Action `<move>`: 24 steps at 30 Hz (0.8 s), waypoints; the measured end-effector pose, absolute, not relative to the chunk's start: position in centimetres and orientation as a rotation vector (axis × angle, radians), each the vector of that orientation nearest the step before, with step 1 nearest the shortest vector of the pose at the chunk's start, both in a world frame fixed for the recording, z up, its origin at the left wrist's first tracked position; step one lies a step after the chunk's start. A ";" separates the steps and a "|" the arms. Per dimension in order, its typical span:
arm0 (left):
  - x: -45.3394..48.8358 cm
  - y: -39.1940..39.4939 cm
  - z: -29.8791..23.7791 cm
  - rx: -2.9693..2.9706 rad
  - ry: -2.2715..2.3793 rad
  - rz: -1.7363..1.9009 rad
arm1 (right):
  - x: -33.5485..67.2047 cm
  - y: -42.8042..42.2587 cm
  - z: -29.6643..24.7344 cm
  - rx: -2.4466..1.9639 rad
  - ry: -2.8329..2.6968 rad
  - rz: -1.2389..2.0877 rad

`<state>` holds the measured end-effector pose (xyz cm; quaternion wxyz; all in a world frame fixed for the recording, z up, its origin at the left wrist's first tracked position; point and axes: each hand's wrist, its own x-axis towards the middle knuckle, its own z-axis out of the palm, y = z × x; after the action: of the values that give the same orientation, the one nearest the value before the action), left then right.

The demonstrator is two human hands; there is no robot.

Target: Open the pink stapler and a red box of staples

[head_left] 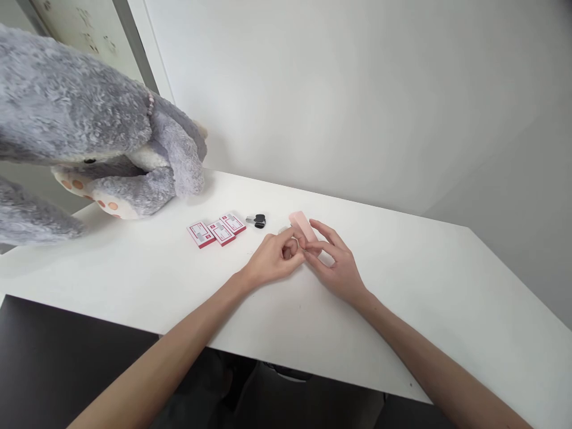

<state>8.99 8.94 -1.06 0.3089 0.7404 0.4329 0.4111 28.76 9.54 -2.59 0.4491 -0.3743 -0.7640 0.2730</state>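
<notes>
My two hands meet over the middle of the white table (429, 280). My right hand (336, 262) holds a pink stapler (302, 226) by its near end, fingers curled round it. My left hand (274, 257) is pinched at the same spot, fingertips pressed together on something small that I cannot make out. Three small red-and-white staple boxes (217, 230) lie in a row to the left of my hands. A small black and silver staple remover (258, 221) lies just right of the boxes.
A big grey plush toy (89, 143) with pink-spotted paws leans over the table's far left corner. White walls stand behind the table. A dark floor or surface (53, 357) shows below the near edge.
</notes>
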 end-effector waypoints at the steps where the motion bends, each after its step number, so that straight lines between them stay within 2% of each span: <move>1: 9.0 8.9 -1.1 1.968 1.147 1.081 | 28.7 9.5 -2.6 -0.926 -1.887 0.666; 5: 8.8 9.1 -1.3 2.049 1.213 1.178 | 28.6 9.6 -2.7 -0.940 -1.789 0.720; 11: 8.5 9.6 -1.3 2.510 1.306 1.500 | 29.0 10.5 -2.4 -0.910 -1.406 1.259; 15: 8.7 9.2 -1.0 2.670 1.204 1.388 | 29.4 11.1 -2.3 -0.796 -1.148 1.468; 24: 8.2 9.9 -1.8 2.755 1.240 1.136 | 29.4 11.3 -2.3 -0.877 -1.056 1.434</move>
<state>8.17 9.91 -1.79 -0.0431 0.8527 0.3839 0.3517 29.42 11.31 -2.32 0.5466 -0.3700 -0.4454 0.6049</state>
